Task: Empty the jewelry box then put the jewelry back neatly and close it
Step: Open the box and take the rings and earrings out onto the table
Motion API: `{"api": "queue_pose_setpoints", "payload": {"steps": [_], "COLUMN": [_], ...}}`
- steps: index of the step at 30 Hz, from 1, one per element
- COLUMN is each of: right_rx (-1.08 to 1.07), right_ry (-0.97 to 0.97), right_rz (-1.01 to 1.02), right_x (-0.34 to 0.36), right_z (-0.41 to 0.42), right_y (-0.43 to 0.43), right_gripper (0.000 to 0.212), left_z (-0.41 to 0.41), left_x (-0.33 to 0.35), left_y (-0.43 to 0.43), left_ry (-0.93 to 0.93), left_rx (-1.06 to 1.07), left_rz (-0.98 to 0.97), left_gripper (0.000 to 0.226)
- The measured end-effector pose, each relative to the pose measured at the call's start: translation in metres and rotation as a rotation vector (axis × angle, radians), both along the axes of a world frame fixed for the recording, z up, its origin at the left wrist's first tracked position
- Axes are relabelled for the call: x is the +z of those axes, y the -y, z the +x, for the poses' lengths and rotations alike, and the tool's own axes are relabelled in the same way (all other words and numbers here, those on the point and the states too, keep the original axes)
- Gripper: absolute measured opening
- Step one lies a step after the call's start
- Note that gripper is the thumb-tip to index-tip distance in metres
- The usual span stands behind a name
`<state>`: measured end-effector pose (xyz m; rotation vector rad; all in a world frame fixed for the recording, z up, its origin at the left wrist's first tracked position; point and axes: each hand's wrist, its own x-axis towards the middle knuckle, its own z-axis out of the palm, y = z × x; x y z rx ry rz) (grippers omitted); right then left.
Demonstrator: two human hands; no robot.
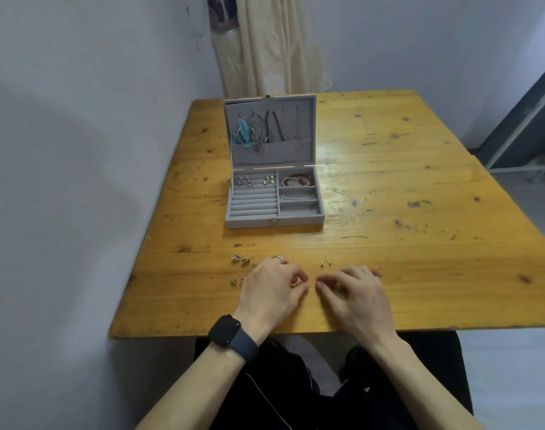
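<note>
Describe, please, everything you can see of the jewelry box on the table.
The jewelry box is grey, felt-lined, rectangular, open on the wooden table. Its lid stands upright, with necklaces hanging inside above a pocket. The base has ring rolls on the left holding a few earrings, three compartments on the right, the nearest empty, and a small gold clasp in front. No hand touches it.

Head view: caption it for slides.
Left hand and right hand, fingers curled, among earrings on the wooden table, before the open, partly filled jewelry box.
</note>
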<state>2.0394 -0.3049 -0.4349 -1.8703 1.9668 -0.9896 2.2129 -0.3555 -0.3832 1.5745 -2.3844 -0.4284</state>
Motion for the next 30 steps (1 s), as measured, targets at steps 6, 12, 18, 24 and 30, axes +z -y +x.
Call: {"api": "queue_pose_setpoints", "payload": {"steps": [6,12,18,24,30], "right_rx": [-0.014,-0.021,0.010,0.035,0.111], "right_ry": [0.053,0.090,0.185,0.262,0.248], "right_rz": [-0.029,-0.016,0.036,0.022,-0.019], "right_x": [-0.002,0.002,0.011,0.041,0.076], "right_z": [-0.001,-0.002,-0.003,-0.005,0.013], "right_y": [-0.002,-0.004,-0.006,0.013,0.084], "right_gripper": [0.012,0.013,0.019,0.020,0.017], "left_z": [-0.001,-0.001,0.011,0.046,0.072], "left_x": [0.003,0.004,0.010,0.024,0.033], "left_y": [-0.002,0.004,0.014,0.053,0.115], "left_ry": [-0.009,-0.007,-0.040,-0.257,-0.256], "left_rx": [0.002,-0.009,-0.053,0.055,0.259], "left_rz": [-0.002,0.033,0.077,0.008,-0.106], "left_gripper": [0.021,0.021,0.017,0.018,0.020]}}
